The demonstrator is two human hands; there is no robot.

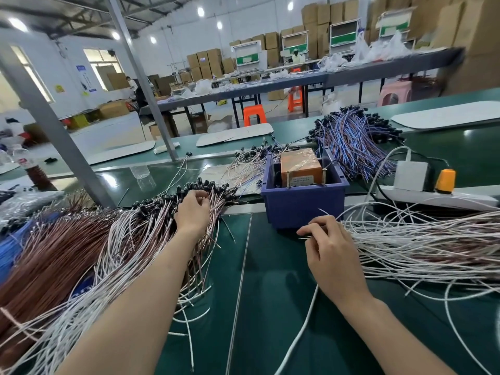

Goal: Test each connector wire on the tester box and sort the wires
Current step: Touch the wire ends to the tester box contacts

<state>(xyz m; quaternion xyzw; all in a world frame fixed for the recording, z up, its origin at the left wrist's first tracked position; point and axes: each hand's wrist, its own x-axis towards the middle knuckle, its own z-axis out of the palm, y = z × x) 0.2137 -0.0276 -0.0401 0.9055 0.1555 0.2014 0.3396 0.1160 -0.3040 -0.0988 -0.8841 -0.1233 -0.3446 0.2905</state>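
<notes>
Two hands at wire piles. Left hand (pixel 192 212) gripped wires (pixel 215 203) in left pile (pixel 121 239). Right hand (pixel 330 250) pinched wire ends (pixel 303 237) of right pile (pixel 419 239), just before bin (pixel 303 205) holding tester (pixel 299 165).

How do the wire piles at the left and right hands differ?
The left pile shows black connector heads; the right pile shows only bare wire ends. The left pile mixes brown and white wires; the right pile looks mostly white. Both lie on the green table.
</notes>
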